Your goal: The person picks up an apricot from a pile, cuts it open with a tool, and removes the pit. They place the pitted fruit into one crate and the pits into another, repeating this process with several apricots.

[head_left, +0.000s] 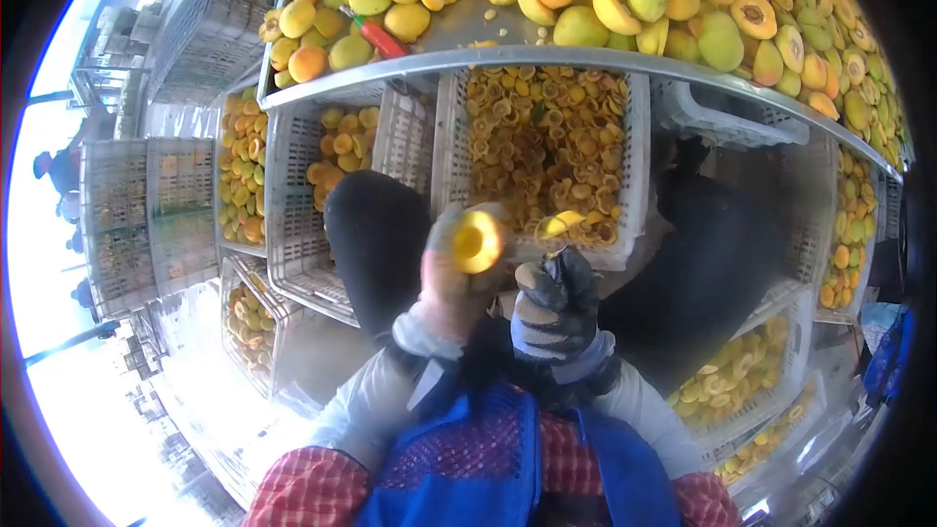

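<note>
My left hand (447, 285), in a pale glove and blurred by motion, is closed around a yellow peach half (477, 242), its hollowed cut face turned up. Close beside it, my right hand (558, 310) wears a dark and grey glove, its fingers wrapped in a fist around a small curved pitting tool, mostly hidden. A bright yellow scrap of peach (560, 224) shows just above that fist. Beyond both hands, between my knees, stands a white crate (637, 151) full of brownish peach scraps (547, 137).
A metal-edged table (468, 57) across the front carries many peach halves (625, 0) and a red-handled tool (383, 39). Crates of peaches stand on both sides, including a white crate (283, 181) at left. My knees flank the scrap crate. Stacked crates (210, 24) rise at far left.
</note>
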The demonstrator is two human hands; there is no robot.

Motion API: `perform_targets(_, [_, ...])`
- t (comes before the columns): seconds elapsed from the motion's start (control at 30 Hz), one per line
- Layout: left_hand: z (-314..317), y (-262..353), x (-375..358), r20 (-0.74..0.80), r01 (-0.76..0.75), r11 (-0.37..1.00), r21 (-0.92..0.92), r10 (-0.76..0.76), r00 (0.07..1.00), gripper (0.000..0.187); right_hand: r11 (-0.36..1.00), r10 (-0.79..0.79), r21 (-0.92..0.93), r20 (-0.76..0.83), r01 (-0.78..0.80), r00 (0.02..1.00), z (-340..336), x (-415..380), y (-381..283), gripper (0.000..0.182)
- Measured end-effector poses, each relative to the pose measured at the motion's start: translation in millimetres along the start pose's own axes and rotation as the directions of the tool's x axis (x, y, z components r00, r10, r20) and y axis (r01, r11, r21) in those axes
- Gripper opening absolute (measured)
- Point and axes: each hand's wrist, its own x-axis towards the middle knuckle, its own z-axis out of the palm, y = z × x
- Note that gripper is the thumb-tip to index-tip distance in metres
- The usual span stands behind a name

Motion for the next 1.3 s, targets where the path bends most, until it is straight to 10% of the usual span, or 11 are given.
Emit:
perform_targets(0.17, [-75.4,115.0,1.3,-0.010,-0.591,0.508,0.626,0.764,0.645,0.040,0.997,0.007,-0.069,-0.281,-0.028,0.960,-17.2,-5.1,2.3,0.049])
perform_targets(0.23, [-107.0,163.0,9.2,0.064,0.164,-0.232,0.959,0.739,0.671,0.036,0.993,0.003,-0.110,-0.371,-0.047,0.929,-14.1,-3.0,-1.0,0.049])
perform_targets(0.27, [-109.2,177.8,17.1,0.069,0.516,-0.565,0.644,0.714,0.696,0.035,0.983,-0.010,-0.172,-0.377,-0.060,0.926,-14.3,-0.4,-4.8,0.050])
perform_targets(0.43, [29.6,194.4,79.4,0.332,0.023,-0.452,0.892,0.688,0.645,0.038,0.911,-0.155,-0.391,-0.615,-0.128,0.773,-23.3,9.3,-13.9,0.050])
perform_targets(0.57, [86.7,196.3,175.4,0.187,0.282,-0.666,0.690,0.541,0.820,0.060,0.892,-0.261,-0.432,-0.732,-0.133,0.629,-22.1,13.2,-21.0,0.049])
perform_targets(0.73, [81.2,209.0,191.6,0.260,0.134,-0.704,0.697,0.423,0.868,0.061,0.885,-0.366,-0.459,-0.788,-0.076,0.495,-13.2,18.3,-27.9,0.044])
perform_targets(0.9, [50.5,185.5,164.1,0.627,-0.417,-0.492,0.764,0.415,0.659,0.064,0.891,-0.368,-0.452,-0.767,-0.036,0.526,-7.2,17.8,-31.6,0.040])
perform_targets(0.93, [52.9,171.7,148.5,0.539,-0.601,0.010,0.799,0.432,0.723,0.065,0.830,-0.463,-0.558,-0.694,-0.007,0.551,-5.7,15.9,-30.6,0.037])
perform_targets(0.97, [57.0,155.2,130.2,0.455,-0.601,0.515,0.611,0.393,0.799,0.065,0.756,-0.546,-0.654,-0.614,0.019,0.570,-3.1,14.2,-27.9,0.036])
perform_targets(1.0, [63.0,141.8,107.3,0.473,-0.567,0.622,0.540,0.333,0.816,0.065,0.672,-0.616,-0.740,-0.525,0.043,0.587,-0.8,12.8,-25.3,0.036])
perform_targets(1.3, [52.7,49.6,30.5,0.049,0.029,0.886,0.463,-0.058,0.997,0.058,0.398,-0.724,-0.914,-0.370,-0.085,0.583,14.1,24.9,-3.7,0.030])
